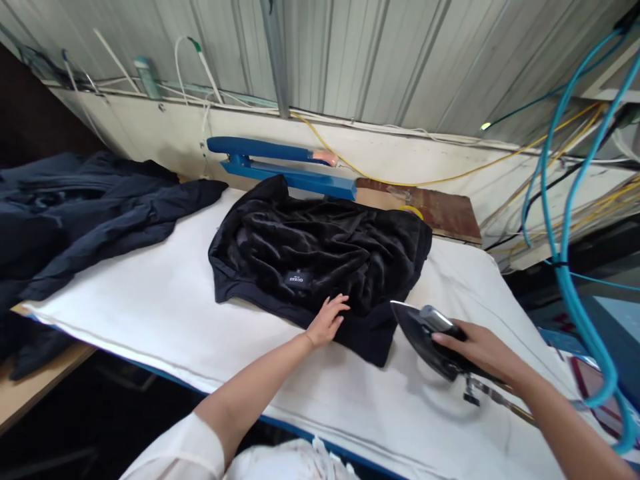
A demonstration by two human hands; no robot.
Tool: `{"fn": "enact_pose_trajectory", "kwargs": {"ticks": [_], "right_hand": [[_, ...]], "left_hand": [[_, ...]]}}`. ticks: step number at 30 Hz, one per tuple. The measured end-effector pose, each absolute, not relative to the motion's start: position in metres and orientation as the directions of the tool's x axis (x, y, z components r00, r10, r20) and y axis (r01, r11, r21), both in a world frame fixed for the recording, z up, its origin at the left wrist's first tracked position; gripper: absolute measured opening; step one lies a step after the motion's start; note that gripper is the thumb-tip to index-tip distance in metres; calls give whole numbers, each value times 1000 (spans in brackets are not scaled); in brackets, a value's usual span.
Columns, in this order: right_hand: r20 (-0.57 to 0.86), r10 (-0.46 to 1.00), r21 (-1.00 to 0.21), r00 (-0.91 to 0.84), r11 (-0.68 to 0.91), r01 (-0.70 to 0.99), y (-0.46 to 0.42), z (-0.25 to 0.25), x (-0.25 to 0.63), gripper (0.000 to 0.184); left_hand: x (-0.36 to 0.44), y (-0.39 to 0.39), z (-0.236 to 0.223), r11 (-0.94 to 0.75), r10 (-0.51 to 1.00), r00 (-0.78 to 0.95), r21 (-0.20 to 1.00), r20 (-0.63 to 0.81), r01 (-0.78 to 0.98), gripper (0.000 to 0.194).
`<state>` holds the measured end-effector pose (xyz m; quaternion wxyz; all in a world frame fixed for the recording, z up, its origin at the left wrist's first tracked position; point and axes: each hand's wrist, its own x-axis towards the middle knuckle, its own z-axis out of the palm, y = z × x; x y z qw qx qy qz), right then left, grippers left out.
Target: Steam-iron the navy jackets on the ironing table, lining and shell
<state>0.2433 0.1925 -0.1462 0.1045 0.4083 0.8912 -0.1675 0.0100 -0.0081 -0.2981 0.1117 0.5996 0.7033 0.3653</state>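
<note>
black and crumpled, the jacket (320,260) lies in the middle of the white padded board (150,307), its plush lining turned up and a small label showing near the front edge. your left hand (327,320) rests flat on the jacket's near hem, fingers spread and pressing the cloth down, pinching nothing. your right hand (480,350) is wrapped tight around the handle of the iron (425,333), which sits on the board just beside the jacket's right corner with its pointed nose toward the cloth; whether the nose actually touches the hem is hard to tell from this angle. a pile of dark clothes (75,213) lies at the left end of the board, well apart from the jacket. behind the jacket stands a blue sleeve arm (280,163) against the wall. blue hoses (575,267) hang down on your right, near the iron.
</note>
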Motion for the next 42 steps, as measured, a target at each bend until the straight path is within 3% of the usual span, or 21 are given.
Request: {"fn": "enact_pose_trajectory", "kwargs": {"ticks": [4, 12, 20, 26, 30, 34, 37, 42], "right_hand": [[-426, 510, -184, -748, 760, 623, 135, -157, 178, 51], [-447, 477, -82, -757, 821, 565, 100, -193, 112, 48], [-403, 442, -70, -801, 858, 508, 99, -194, 102, 54], [-411, 472, -51, -780, 843, 536, 79, -192, 84, 56], [-411, 525, -35, -745, 808, 588, 67, -189, 73, 57], [-419, 435, -54, -797, 864, 501, 57, -188, 69, 52], [-396, 397, -43, -828, 892, 449, 52, -189, 70, 50], [-365, 514, -19, -777, 830, 558, 45, -189, 72, 53]], "left_hand": [[-13, -33, -298, 214, 778, -547, 689, 308, 693, 30], [-81, -110, -292, 441, 805, -564, 451, 184, 776, 13], [-111, -132, -289, 587, 758, -635, 269, 147, 763, 39], [-113, -130, -290, 633, 721, -683, 292, 116, 717, 51], [-125, -137, -288, 590, 745, -646, 288, 165, 754, 32], [-143, -145, -282, 518, 806, -578, 322, 126, 793, 25], [-146, -143, -278, 563, 784, -615, 325, 81, 760, 36], [-140, -139, -278, 699, 686, -727, 282, -6, 657, 59]]}}
